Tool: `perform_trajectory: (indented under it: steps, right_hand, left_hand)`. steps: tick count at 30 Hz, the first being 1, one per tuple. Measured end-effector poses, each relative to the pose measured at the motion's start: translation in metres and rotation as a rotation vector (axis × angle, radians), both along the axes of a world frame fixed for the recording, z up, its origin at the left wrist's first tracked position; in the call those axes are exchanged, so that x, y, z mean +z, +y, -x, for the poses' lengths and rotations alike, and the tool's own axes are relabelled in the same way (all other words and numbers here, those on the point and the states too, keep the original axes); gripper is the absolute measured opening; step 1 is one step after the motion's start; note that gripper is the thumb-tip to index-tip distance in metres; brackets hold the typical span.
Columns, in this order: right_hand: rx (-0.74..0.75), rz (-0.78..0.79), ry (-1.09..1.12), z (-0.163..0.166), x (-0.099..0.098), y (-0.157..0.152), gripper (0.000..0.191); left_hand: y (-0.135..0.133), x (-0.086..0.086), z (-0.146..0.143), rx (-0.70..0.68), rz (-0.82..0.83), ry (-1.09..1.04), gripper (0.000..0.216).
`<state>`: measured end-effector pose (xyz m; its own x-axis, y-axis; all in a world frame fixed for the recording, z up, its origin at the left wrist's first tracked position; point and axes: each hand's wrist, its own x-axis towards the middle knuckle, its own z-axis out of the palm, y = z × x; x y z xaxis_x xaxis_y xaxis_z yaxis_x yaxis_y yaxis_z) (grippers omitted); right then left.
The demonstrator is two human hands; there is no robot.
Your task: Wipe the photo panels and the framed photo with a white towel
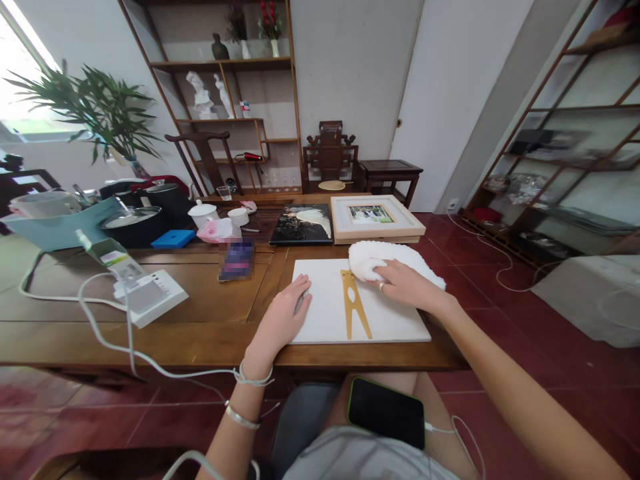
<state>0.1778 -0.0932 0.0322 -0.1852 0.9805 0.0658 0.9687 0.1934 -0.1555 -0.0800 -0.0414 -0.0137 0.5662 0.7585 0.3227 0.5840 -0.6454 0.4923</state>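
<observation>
A white rectangular board (pixel 325 313) lies flat at the table's front edge, with a gold A-shaped stand leg (pixel 349 313) on its face. My left hand (pixel 284 315) rests on the board's left side, fingers stretched out over it; a small grey patch shows beside the thumb, too unclear to name. My right hand (pixel 404 285) is closed on a fluffy white cloth (pixel 367 259), pressed to the board's upper right near the top of the leg. The cloth's far end spreads past the board's right edge.
Behind the board lie a dark picture panel (pixel 303 225) and a light-framed picture (pixel 380 217). Leftward are a blurred purple packet (pixel 237 259), an open white box (pixel 150 297), cables and pots (pixel 133 223). A phone (pixel 385 412) with a cord lies on my lap.
</observation>
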Motion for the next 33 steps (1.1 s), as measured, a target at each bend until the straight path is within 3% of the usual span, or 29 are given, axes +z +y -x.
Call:
perform_trajectory:
  steps: [8,11,15,22,25,29,33]
  right_hand:
    - [0.126,0.103,0.062,0.014,0.015,-0.094,0.026]
    - [0.155,0.148,0.087,0.016,0.02,-0.112,0.026]
    - [0.127,0.151,0.085,0.008,0.016,-0.096,0.027]
    - [0.03,-0.018,-0.017,0.004,-0.001,-0.013,0.026]
    - [-0.014,-0.079,-0.03,0.007,-0.003,0.007,0.027]
    - [0.008,-0.076,-0.033,0.011,-0.006,0.002,0.028]
    - [0.065,-0.073,-0.004,0.017,-0.01,-0.034,0.029]
  left_hand:
    - [0.001,-0.001,0.0,0.0,-0.004,-0.008,0.04]
    - [0.001,-0.002,-0.001,0.007,-0.007,-0.009,0.04]
    - [0.001,-0.003,0.0,0.008,-0.012,-0.009,0.039]
    - [0.001,-0.003,0.0,0.003,-0.007,-0.014,0.041]
    - [0.001,-0.002,0.0,-0.002,-0.002,-0.008,0.041]
    - [0.001,-0.002,0.0,-0.002,0.0,-0.002,0.041]
    - [0.0,-0.002,0.0,0.0,0.0,-0.006,0.041]
